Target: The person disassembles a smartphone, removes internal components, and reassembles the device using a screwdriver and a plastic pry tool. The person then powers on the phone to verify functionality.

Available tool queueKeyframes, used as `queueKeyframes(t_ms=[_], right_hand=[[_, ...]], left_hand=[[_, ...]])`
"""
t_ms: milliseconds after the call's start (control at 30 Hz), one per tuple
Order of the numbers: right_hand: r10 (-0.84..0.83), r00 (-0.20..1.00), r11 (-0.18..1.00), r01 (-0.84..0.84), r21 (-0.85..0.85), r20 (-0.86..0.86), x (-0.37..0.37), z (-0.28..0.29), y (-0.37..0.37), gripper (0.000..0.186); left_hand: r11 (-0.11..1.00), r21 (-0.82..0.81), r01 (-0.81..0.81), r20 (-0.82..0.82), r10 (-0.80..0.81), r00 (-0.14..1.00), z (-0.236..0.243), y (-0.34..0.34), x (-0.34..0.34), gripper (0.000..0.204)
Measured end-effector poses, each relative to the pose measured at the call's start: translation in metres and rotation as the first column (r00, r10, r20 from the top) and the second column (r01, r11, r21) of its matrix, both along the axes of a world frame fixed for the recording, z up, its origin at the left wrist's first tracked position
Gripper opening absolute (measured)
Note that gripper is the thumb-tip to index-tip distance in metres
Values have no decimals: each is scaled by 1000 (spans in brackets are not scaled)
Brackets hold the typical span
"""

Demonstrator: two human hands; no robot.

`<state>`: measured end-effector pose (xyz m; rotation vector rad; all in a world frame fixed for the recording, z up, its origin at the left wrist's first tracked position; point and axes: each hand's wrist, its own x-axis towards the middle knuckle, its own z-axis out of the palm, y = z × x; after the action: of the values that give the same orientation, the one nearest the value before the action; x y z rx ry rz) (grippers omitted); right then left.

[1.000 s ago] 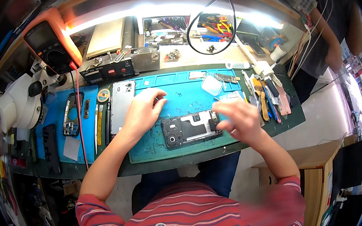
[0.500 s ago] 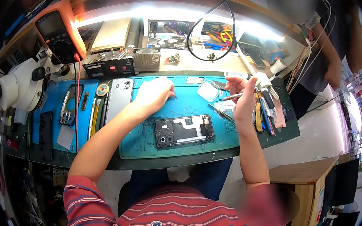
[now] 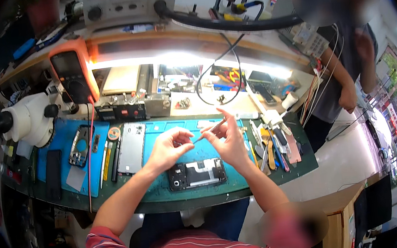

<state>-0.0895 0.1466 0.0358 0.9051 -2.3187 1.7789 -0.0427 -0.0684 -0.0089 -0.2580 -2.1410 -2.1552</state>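
Observation:
Over the blue work mat (image 3: 202,150), my two hands have come close together. My right hand (image 3: 229,145) pinches a slim pen-like screwdriver (image 3: 215,126), which slants down to the left. Its tip reaches my left hand (image 3: 168,150), whose thumb and fingers are pinched together beside it. Whatever the left fingertips may hold is too small to make out. Just below the hands an opened phone (image 3: 197,176) lies flat, its black and silver insides facing up. A silver-grey phone-sized panel (image 3: 132,148) rests left of my left hand.
An orange multimeter (image 3: 73,74) and a white microscope (image 3: 31,124) stand at the left. A phone frame (image 3: 78,153) and a dark phone-shaped slab (image 3: 54,173) lie on another blue mat. Assorted hand tools (image 3: 278,149) crowd the right side. Another person (image 3: 336,80) stands beyond.
My right hand has moved left with the screwdriver, bringing its tip to my left hand. My left hand has come lower, nearer the opened phone. The view has tilted up, showing more of the shelf.

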Motion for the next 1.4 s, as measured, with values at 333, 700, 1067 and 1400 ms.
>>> queueKeyframes(t_ms=[333, 700, 1067, 1400], right_hand=[[27, 996, 996, -34, -82, -87, 4, -18, -11, 55], [104, 992, 977, -114, -178, -65, 6, -26, -4, 44], [4, 980, 999, -13, -43, -200, 9, -27, -3, 43], [-15, 971, 1000, 11, -17, -237, 10, -27, -3, 43]], left_hand=[[914, -345, -214, -206, 149, 967, 3, -5, 8, 24], [944, -286, -167, -111, 141, 984, 4, 2, 14, 22], [929, -312, -201, -175, 152, 973, 4, 3, 14, 19], [882, -401, -249, -275, 143, 951, 8, 4, 16, 18]])
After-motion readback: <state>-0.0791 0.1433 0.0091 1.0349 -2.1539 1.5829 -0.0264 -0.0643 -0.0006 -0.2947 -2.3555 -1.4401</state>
